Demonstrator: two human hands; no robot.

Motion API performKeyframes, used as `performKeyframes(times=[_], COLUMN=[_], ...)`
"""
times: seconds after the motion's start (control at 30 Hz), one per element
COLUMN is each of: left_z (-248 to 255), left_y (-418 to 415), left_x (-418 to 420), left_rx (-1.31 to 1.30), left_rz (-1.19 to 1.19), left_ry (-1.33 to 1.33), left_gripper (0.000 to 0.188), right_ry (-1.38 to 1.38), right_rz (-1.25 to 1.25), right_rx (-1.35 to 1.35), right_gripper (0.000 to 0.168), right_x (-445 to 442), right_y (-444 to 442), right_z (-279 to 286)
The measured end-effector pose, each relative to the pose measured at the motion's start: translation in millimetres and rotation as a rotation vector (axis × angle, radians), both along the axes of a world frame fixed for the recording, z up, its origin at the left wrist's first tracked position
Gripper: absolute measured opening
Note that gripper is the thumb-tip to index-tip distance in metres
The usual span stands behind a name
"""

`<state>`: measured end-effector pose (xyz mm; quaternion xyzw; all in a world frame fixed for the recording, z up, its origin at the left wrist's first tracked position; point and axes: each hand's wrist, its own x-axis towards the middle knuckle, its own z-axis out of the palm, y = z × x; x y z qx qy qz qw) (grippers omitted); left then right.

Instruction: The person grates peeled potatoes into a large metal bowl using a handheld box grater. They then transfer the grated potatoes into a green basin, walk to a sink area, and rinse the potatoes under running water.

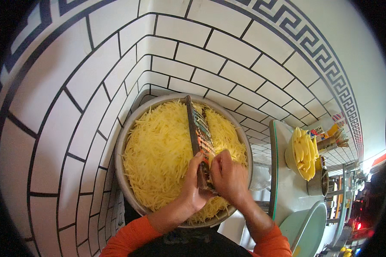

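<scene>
A large round metal basin [120, 160] is heaped with pale yellow shreds [157, 144], which look like grated potato. A long, dark-framed grater [201, 138] stands tilted on edge in the heap, its far end near the basin's back rim. Its face bears colourful printing. My left hand [193, 186] grips the grater's near end, thumb along the frame. Curled against the grater's right side, my right hand [230, 176] closes around a pale yellow piece, likely potato, that its fingers mostly hide.
White tiled walls [193, 57] meet in a corner behind the basin. To the right, a glass-edged table [280, 180] bears a bowl of peeled yellow pieces [304, 152], a metal pot [317, 186] and packages. A green plastic tub [304, 228] stands at its near end.
</scene>
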<state>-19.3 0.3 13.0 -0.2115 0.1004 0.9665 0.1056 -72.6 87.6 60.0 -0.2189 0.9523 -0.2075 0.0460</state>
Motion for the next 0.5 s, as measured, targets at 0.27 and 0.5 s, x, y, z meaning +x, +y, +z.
performKeyframes(times=[0.27,0.5], left_z=[7,3], left_y=[21,-4], left_x=[-12,0], left_rx=[0.065,0.018], left_rz=[-0.098,0.009], left_ry=[0.059,0.020], left_gripper=[0.045,0.052], right_ry=[0.088,-0.014], right_rz=[-0.185,-0.031], right_rx=[0.007,-0.079], right_gripper=[0.026,0.019], right_x=[-137,-15], right_y=[-5,-7], right_z=[-73,-11])
